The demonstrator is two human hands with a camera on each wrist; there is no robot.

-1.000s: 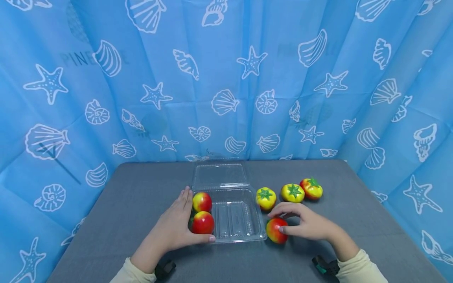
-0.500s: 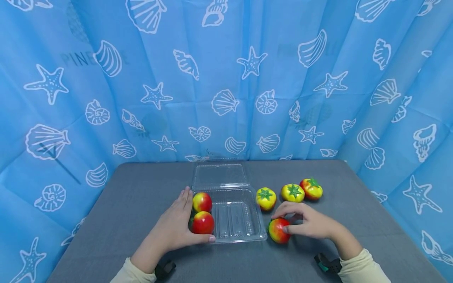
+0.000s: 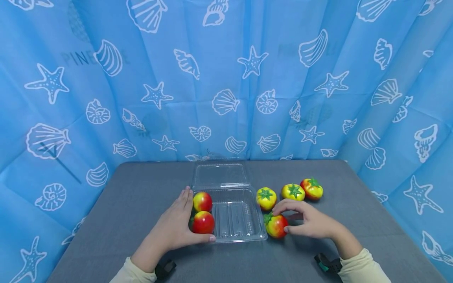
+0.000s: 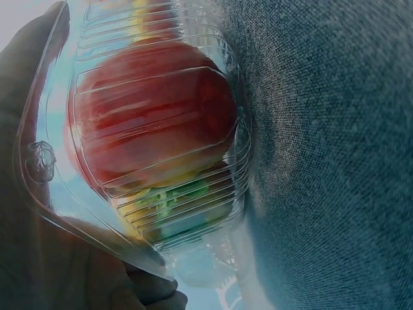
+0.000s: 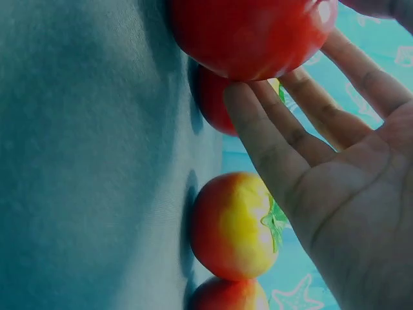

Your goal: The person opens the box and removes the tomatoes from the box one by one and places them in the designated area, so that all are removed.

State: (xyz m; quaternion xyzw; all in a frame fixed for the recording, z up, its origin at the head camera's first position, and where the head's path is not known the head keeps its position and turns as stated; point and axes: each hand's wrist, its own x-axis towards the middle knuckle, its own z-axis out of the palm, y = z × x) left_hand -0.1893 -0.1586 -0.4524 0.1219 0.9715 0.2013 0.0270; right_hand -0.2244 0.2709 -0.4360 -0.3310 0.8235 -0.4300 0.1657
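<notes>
A person's right hand [image 3: 306, 222] pinches a red-and-yellow tomato [image 3: 277, 226] between thumb and fingertips just outside the right wall of a clear plastic container [image 3: 235, 220], the tomato's green leaves pointing left; whether it touches the gray table [image 3: 148, 181] cannot be told. In the right-wrist view, that hand's fingers fan slightly apart. The left hand [image 3: 175, 226] rests along the container's left side, fingers straight and close together, thumb stretched along the near rim. Inside, 2 tomatoes [image 3: 203, 222] sit by the left wall, 1 behind the other. On the table, 3 yellow-topped tomatoes [image 3: 266, 199] stand beyond the right hand, 1 near the container and 2 farther right. The lid [image 3: 221, 175] lies folded back toward a blue curtain [image 3: 226, 59] printed with white shells and starfish.
</notes>
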